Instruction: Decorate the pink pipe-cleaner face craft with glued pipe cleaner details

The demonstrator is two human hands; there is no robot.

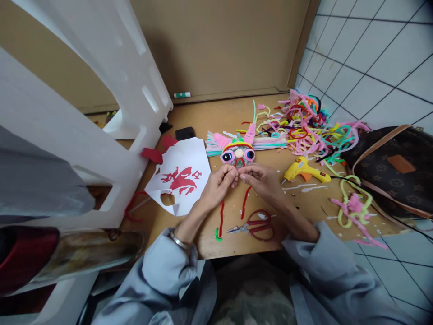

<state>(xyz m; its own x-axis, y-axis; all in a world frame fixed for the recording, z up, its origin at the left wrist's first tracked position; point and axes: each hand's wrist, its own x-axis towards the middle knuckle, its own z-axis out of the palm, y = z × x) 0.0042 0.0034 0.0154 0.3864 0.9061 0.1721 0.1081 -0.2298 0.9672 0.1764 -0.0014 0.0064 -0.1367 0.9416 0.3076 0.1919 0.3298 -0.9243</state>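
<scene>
My left hand [221, 183] and my right hand [260, 180] meet at the fingertips, both in a pinch. Whatever lies between the fingers is too small to make out. Right behind them is a craft animal face [239, 154] of pipe cleaners, with big blue eyes, a pale round nose and pink ears. The fingertips overlap its lower edge, and I cannot tell whether they touch it. Below my hands lie two red pipe-cleaner pieces, one [221, 220] with a green end and one plain [245, 203]. Red-handled scissors [259, 225] rest partly open near the front edge.
A yellow glue gun [305, 170] lies right of my hands, its cord running toward a brown bag [399, 169]. Tangled pipe cleaners [304, 122] heap at the back right. White paper with red cut-out marks [181, 176] lies left. A white plastic rack [135, 90] borders the left side.
</scene>
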